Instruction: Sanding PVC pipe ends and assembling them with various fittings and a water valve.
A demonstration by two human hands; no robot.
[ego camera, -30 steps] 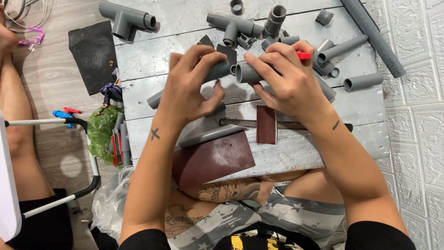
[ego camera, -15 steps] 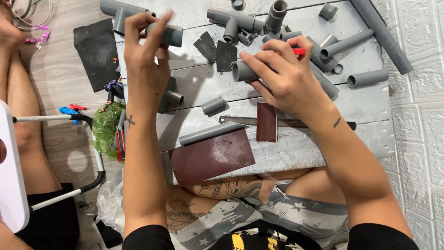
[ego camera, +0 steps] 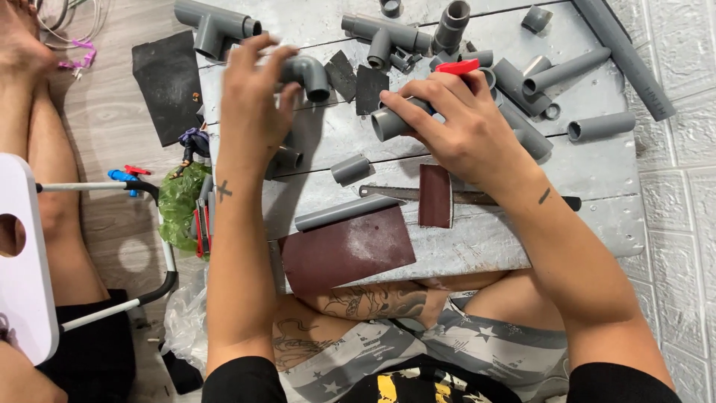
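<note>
Left hand (ego camera: 250,112) clamps a grey elbow (ego camera: 306,75), right hand (ego camera: 462,123) grips a pipe (ego camera: 395,121); misalignment could jam them.

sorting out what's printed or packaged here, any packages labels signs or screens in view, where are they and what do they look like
No signs or screens show.
Long grey pipe: far right edge of the board, carries a small dark printed marking along its side.
Green plastic bag: crumpled on the floor left of the board, below the left hand.
Clear plastic bag: crumpled on the floor by the left elbow.
</note>
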